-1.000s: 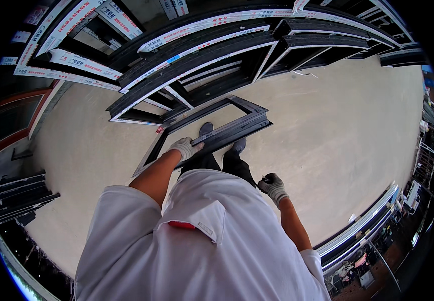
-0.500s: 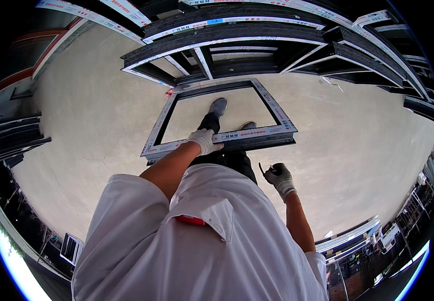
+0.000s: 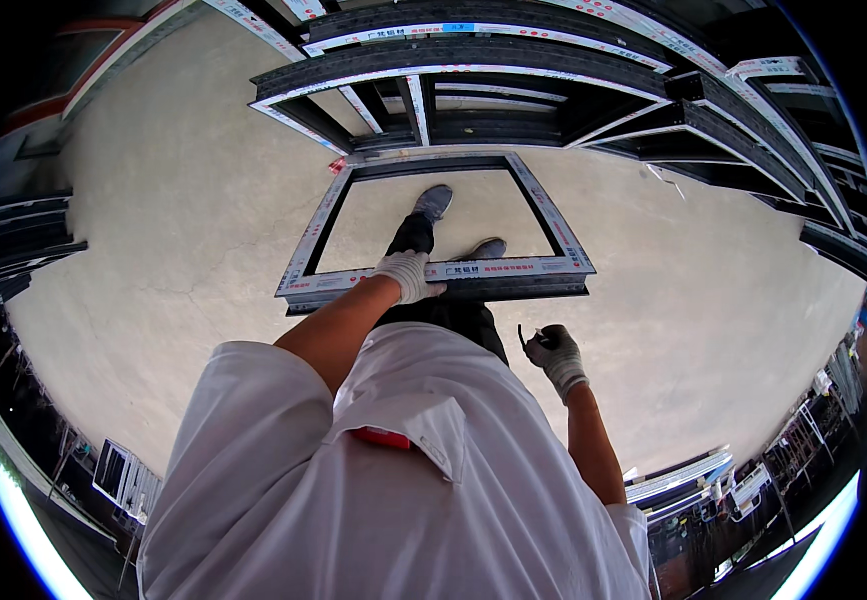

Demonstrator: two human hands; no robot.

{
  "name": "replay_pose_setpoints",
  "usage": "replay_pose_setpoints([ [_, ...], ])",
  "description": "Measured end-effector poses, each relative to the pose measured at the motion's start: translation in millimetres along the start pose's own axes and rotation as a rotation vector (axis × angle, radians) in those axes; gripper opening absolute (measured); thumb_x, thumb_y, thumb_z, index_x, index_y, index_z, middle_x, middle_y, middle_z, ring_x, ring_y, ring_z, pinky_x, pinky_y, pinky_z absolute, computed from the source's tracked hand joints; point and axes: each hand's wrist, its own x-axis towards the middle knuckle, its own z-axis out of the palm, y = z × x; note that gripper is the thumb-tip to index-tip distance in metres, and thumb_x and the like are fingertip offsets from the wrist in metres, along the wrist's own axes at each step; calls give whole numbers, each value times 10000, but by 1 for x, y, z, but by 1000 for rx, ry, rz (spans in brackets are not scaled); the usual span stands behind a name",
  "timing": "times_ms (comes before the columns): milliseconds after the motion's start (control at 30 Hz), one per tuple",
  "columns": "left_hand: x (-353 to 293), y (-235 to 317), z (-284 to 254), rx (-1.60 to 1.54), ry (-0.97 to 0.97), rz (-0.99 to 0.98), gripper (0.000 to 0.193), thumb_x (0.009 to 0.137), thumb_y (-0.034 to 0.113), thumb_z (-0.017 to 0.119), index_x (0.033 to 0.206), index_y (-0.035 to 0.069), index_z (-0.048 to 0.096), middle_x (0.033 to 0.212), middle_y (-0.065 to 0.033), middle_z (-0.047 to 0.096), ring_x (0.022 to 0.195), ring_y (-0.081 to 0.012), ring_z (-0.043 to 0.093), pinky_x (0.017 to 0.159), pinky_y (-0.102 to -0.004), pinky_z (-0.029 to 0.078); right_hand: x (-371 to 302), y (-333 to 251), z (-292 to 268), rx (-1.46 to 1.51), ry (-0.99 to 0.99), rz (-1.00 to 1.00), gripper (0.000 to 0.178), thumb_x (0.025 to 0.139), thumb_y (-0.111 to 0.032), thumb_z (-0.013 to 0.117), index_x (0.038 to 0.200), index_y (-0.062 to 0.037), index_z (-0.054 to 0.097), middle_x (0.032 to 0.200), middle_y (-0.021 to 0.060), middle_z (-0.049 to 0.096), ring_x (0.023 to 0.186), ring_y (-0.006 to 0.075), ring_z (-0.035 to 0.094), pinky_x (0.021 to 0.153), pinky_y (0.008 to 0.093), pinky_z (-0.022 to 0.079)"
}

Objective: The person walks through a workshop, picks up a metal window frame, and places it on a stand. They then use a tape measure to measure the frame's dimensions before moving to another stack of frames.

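Observation:
A dark rectangular window frame, its face covered with printed white protective film, is in front of my legs. My left hand, in a pale knit glove, is closed over its near bar, left of the middle. Through the frame's opening my two grey shoes show on the floor. Off to the right of the frame and apart from it, my gloved right hand is closed round a small dark object. A thin, curved dark piece sticks out on its left side; the rest is hidden by the fingers.
Several larger dark frames with filmed edges are stacked ahead, close beyond the held frame. Dark profiles are piled at the left. More long profiles lie behind me at the lower right. The floor is pale concrete.
The stacked frames ahead and the floor have shifted slightly in view. My right foot has come further into the frame's opening. Both hands keep their hold.

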Motion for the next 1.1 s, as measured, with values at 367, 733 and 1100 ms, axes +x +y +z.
replay_pose_setpoints([
  [367,4,-2,-11,-22,-15,51,771,760,598,669,1264,32,528,1215,-188,596,1138,-329,571,968,-392,447,-6,-4,9,-20,-1,-16,263,750,-82,722,927,-34,534,722,-8,559,648,67,516,605,239,469],
  [733,12,1,-26,-6,-41,21,779,782,651,615,1208,2,551,1172,-217,621,1113,-347,589,941,-393,458,-19,-1,0,-119,111,-51,323,756,-128,747,987,-33,542,805,47,645,727,106,610,668,257,514],
  [1100,26,-7,-55,-29,72,12,774,803,694,549,1189,23,569,1125,-230,636,1086,-368,599,940,-417,453,-40,12,-5,-65,230,-36,358,716,-163,772,969,-23,561,801,43,638,729,92,587,656,252,504],
])
